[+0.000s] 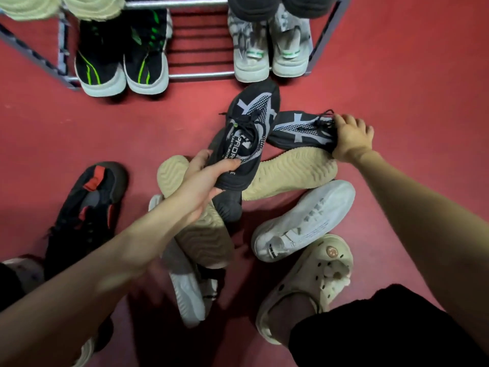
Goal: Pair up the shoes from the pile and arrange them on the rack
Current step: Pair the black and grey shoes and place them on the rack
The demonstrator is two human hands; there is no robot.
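Observation:
My left hand (202, 178) grips the heel of a dark grey sneaker with white stripes (251, 123), held toe-up above the pile. The matching dark grey sneaker (296, 129) lies on its side on the pile, and my right hand (352, 136) is closed on its heel end. Under them lie two beige-soled shoes (288, 173) turned sole-up. The metal rack (198, 74) stands at the top, with a black and green pair (120, 62) on its lower left and a grey-white pair (270, 49) on its lower right.
On the red floor lie a black and red sneaker (90, 205) at the left, a white sneaker (304, 221) at the right and another white shoe (189, 295) under my left arm. My foot wears a cream clog (312, 284). The rack's lower middle (199, 43) holds no shoes.

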